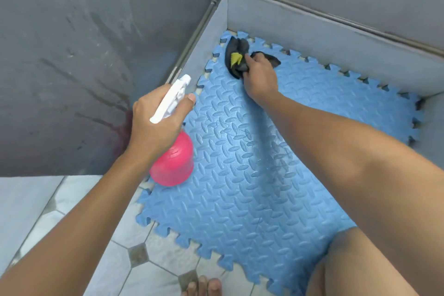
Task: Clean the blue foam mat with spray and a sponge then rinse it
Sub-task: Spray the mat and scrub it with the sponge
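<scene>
Gripping the white trigger head of a pink spray bottle (171, 163), my left hand (157, 122) hovers over the left edge of the blue foam mat (252, 175). My right hand (260, 78) clutches a dark cloth with a yellow-green patch (236, 59), pressing it onto the mat's far corner beside the grey wall (312, 31).

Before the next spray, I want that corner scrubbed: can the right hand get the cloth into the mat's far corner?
Probably yes: the right hand already presses the dark cloth beside that corner of the blue foam mat, with nothing between.
</scene>
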The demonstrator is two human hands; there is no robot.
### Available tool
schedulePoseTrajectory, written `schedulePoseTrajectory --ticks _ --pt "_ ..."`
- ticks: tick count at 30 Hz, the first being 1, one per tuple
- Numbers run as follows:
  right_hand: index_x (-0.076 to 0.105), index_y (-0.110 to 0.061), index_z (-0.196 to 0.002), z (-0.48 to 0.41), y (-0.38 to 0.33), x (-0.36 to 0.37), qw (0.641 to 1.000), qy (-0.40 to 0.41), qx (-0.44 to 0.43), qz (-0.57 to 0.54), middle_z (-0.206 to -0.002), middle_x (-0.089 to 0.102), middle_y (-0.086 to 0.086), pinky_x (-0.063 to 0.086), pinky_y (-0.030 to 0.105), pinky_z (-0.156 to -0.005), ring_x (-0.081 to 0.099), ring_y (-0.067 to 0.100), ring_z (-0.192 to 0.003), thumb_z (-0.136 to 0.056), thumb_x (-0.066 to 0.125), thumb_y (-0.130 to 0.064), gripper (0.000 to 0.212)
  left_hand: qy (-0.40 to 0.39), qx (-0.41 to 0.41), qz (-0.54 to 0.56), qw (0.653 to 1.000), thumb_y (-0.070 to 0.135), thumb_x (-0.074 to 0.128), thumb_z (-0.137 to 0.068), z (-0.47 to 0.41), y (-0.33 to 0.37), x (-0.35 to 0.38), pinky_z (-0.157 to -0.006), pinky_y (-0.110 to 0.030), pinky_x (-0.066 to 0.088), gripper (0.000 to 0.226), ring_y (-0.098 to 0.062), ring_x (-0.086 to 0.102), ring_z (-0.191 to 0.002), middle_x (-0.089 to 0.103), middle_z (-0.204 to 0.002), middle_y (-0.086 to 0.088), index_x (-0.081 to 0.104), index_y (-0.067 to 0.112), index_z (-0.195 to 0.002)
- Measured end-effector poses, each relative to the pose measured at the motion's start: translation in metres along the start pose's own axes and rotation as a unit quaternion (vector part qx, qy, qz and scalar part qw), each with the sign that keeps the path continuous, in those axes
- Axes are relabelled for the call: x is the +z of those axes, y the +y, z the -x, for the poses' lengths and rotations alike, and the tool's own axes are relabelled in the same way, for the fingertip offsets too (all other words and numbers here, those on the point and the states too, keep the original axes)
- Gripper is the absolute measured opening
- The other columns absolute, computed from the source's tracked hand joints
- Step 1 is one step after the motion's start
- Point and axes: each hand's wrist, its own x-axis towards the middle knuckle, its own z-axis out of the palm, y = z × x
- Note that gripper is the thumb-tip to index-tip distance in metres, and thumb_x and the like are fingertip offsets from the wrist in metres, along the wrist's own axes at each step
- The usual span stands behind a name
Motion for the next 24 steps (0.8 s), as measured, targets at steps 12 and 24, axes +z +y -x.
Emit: schedulePoseTrajectory --ticks 12,24 --pt "0.059 -0.015 -0.136 0.213 -0.032 0.01 0.86 -0.188 -0.474 0.023 -0.1 0.058 0.003 0.053 0.033 -0.05 0.062 0.024 -0.086 -0.08 0.073 -0.015 0.058 -0.019 -0.085 0.081 0.993 0.032 0.07 -0.096 0.081 -0.009 -0.063 -0.071 -0.045 0.06 0.02 -0.021 0.072 -0.066 0.077 -0.077 0.0 0.075 0.016 -0.086" --pt "0.06 -0.014 -0.133 0.089 -0.05 0.003 0.998 -0.042 0.022 0.031 -0.122 0.054 0.02 0.052 0.046 -0.077 0.059 0.044 -0.101 -0.092 0.052 -0.023 0.042 -0.097 -0.256 -0.01 0.962 0.022 0.077 -0.079 0.329 -0.13 0.03 -0.051 -0.035 0.041 0.02 -0.024 0.066 -0.063 0.057 -0.122 0.006 0.063 0.026 -0.093"
